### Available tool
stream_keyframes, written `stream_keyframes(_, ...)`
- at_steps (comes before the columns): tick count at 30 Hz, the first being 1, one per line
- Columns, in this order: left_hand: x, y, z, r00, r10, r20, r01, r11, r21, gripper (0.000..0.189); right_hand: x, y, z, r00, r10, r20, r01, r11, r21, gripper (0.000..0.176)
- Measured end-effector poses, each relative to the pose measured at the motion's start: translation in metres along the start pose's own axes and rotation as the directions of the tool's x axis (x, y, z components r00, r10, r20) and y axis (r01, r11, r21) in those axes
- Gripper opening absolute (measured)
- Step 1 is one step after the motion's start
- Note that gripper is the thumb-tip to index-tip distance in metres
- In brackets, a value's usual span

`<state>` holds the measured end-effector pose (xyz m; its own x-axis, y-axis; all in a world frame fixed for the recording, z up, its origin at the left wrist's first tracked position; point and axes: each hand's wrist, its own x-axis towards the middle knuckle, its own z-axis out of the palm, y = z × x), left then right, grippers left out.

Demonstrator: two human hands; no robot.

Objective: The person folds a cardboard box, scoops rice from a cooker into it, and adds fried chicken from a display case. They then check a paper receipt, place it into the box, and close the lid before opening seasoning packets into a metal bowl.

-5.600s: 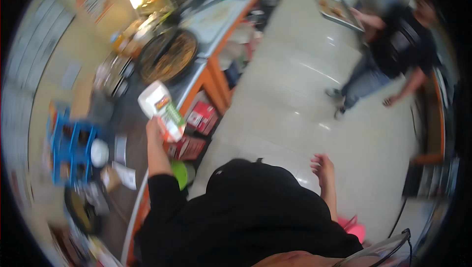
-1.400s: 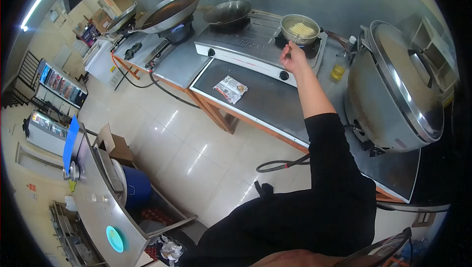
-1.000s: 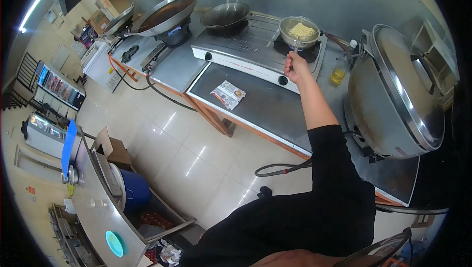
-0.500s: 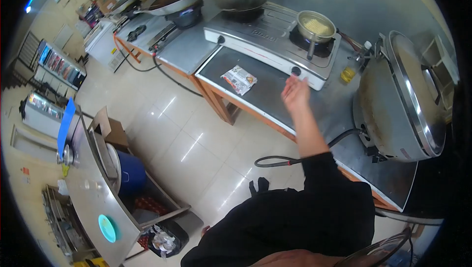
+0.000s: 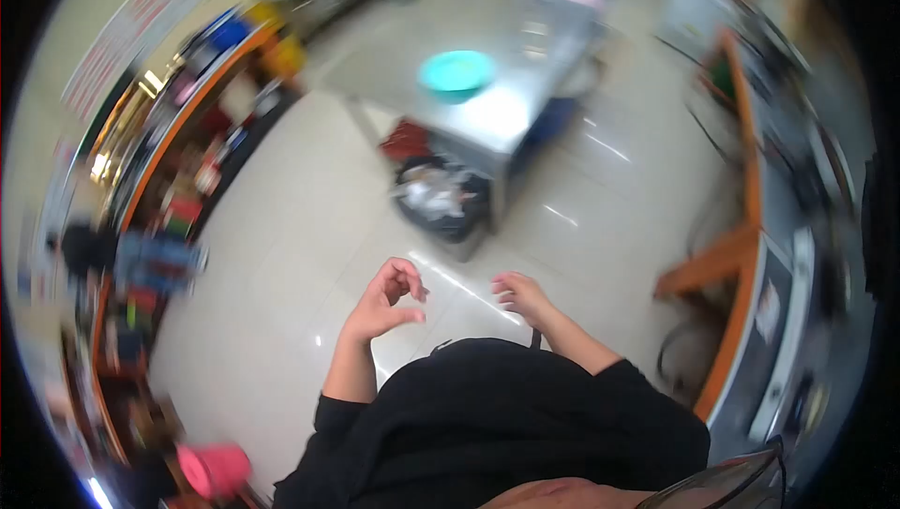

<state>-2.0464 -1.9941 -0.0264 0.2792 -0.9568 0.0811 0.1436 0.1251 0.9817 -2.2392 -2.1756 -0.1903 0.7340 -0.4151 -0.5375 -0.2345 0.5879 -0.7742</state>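
Observation:
In front of my body, my left hand point(image 5: 387, 299) hangs in the air with its thumb and curled fingers apart and nothing between them. Level with it, a little to the right, is my right hand point(image 5: 521, 297), its fingers loosely bent and partly spread, with no object visible in it. Neither hand touches anything. Ahead of them stands a black-lined trash bin point(image 5: 441, 202) with crumpled white waste on top. Beyond it a turquoise plate point(image 5: 457, 72) lies on the near end of a metal table point(image 5: 511, 125).
The wooden-framed counter point(image 5: 741, 321) runs along my right, with the blurred stove point(image 5: 786, 331) and a packet point(image 5: 768, 310) on it. Loaded shelves point(image 5: 155, 181) line the left, where a person point(image 5: 89, 248) stands. A pink bucket point(image 5: 214, 468) sits at lower left. Tiled floor point(image 5: 281, 228) lies between.
My view has swung left from the counter to the metal table and shelves. My right hand has left the stove knob, and my left hand has come into view.

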Motion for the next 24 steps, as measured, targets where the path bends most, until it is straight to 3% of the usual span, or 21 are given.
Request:
stream_keyframes(2, -0.058, 0.058, -0.033, 0.951, 0.213, 0.226, -0.242, 0.965, 0.105, 0.044, 0.028, 0.006, 0.025, 0.997, 0.077, -0.028, -0.077, 0.997, 0.021, 0.024)
stream_keyframes(3, -0.081, 0.092, -0.044, 0.85, 0.285, 0.442, -0.352, 0.933, 0.075, 0.036, 0.044, 0.012, 0.037, 0.992, 0.128, 0.008, -0.128, 0.991, 0.033, 0.023)
stream_keyframes(4, -0.094, 0.107, -0.044, 0.676, 0.419, 0.606, -0.518, 0.855, -0.014, 0.024, 0.062, 0.016, 0.046, 0.985, 0.167, 0.036, -0.169, 0.984, 0.05, 0.022)
stream_keyframes(5, -0.107, 0.122, -0.045, 0.45, 0.521, 0.725, -0.623, 0.765, -0.163, 0.014, 0.075, 0.018, 0.059, 0.975, 0.222, 0.026, -0.22, 0.974, -0.05, 0.021)
stream_keyframes(6, -0.117, 0.156, -0.034, 0.464, 0.436, 0.771, -0.64, 0.767, -0.05, 0.019, 0.082, 0.02, 0.075, 0.963, 0.271, 0.002, -0.268, 0.953, -0.139, 0.021)
stream_keyframes(9, -0.12, 0.143, -0.051, 0.48, 0.599, 0.641, -0.743, 0.666, -0.067, 0.021, 0.107, 0.007, 0.123, 0.934, 0.322, 0.151, -0.267, 0.916, -0.3, 0.021)
stream_keyframes(10, -0.118, 0.126, -0.073, 0.489, 0.7, 0.52, -0.736, 0.652, -0.185, 0.022, 0.119, 0.003, 0.138, 0.928, 0.311, 0.207, -0.212, 0.895, -0.392, 0.021)
stream_keyframes(12, -0.114, 0.102, -0.109, 0.684, 0.705, 0.187, -0.648, 0.705, -0.288, 0.021, 0.143, -0.004, 0.163, 0.926, 0.302, 0.225, -0.193, 0.895, -0.403, 0.021)
stream_keyframes(14, -0.106, 0.086, -0.136, 0.784, 0.619, -0.056, -0.559, 0.663, -0.499, 0.025, 0.178, -0.006, 0.175, 0.918, 0.261, 0.299, -0.115, 0.896, -0.429, 0.021)
stream_keyframes(16, -0.096, 0.08, -0.163, 0.852, 0.455, -0.258, -0.492, 0.531, -0.69, 0.035, 0.202, -0.02, 0.199, 0.916, 0.325, 0.235, -0.202, 0.88, -0.431, 0.021)
stream_keyframes(17, -0.094, 0.083, -0.177, 0.877, 0.358, -0.322, -0.476, 0.547, -0.689, 0.04, 0.238, -0.004, 0.19, 0.886, 0.385, 0.258, -0.263, 0.876, -0.404, 0.021)
stream_keyframes(18, -0.092, 0.089, -0.189, 0.888, 0.256, -0.381, -0.458, 0.559, -0.691, 0.045, 0.242, -0.024, 0.209, 0.903, 0.341, 0.26, -0.208, 0.879, -0.429, 0.021)
stream_keyframes(19, -0.086, 0.098, -0.207, 0.896, 0.216, -0.387, -0.434, 0.609, -0.664, 0.044, 0.251, -0.05, 0.231, 0.917, 0.297, 0.268, -0.151, 0.878, -0.454, 0.021)
stream_keyframes(20, -0.082, 0.107, -0.224, 0.897, 0.215, -0.387, -0.425, 0.662, -0.618, 0.042, 0.294, -0.049, 0.236, 0.897, 0.342, 0.279, -0.188, 0.868, -0.459, 0.021)
stream_keyframes(22, -0.067, 0.131, -0.261, 0.87, 0.423, -0.255, -0.493, 0.777, -0.392, 0.04, 0.352, -0.069, 0.26, 0.879, 0.385, 0.282, -0.218, 0.849, -0.481, 0.021)
stream_keyframes(24, -0.048, 0.156, -0.299, 0.829, 0.542, -0.139, -0.559, 0.801, -0.213, 0.037, 0.392, -0.111, 0.319, 0.886, 0.341, 0.313, -0.153, 0.853, -0.499, 0.022)
